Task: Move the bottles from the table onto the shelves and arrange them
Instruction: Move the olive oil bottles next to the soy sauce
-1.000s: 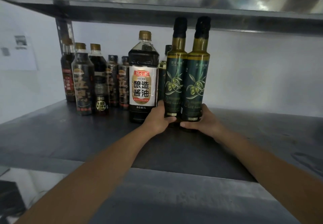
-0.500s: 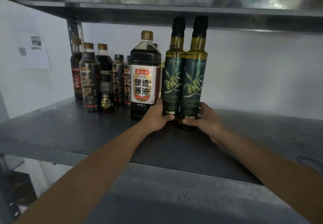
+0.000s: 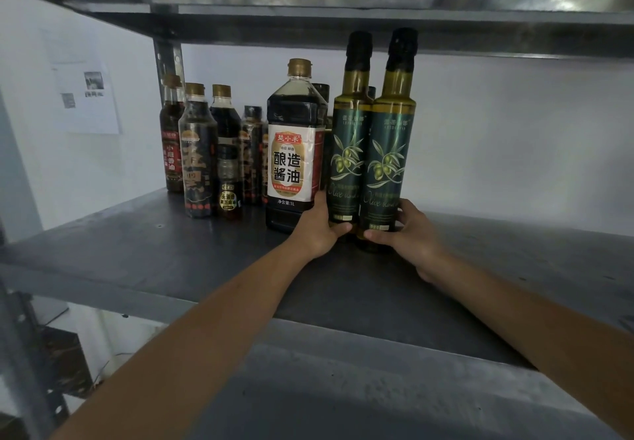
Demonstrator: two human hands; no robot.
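Note:
Two tall green olive oil bottles stand upright side by side on the grey metal shelf [image 3: 144, 254]. My left hand [image 3: 317, 230] grips the base of the left olive oil bottle [image 3: 348, 151]. My right hand [image 3: 410, 234] grips the base of the right olive oil bottle [image 3: 389, 155]. Just left of them, touching my left hand, stands a large soy sauce bottle [image 3: 291, 161] with a white label. Further left, several smaller dark sauce bottles [image 3: 199, 158] stand in a group. More bottles are partly hidden behind the large one.
The shelf above [image 3: 343, 24] hangs just over the olive oil bottle caps. A metal upright [image 3: 168, 59] stands behind the dark bottles. The white wall [image 3: 514, 137] runs behind the shelf's right half. A paper sheet [image 3: 85, 96] is stuck on the left wall.
The view has shifted, so the bottles sit further right in the frame. Both hands keep their hold on the olive oil bottles, which stand close against the large soy sauce bottle.

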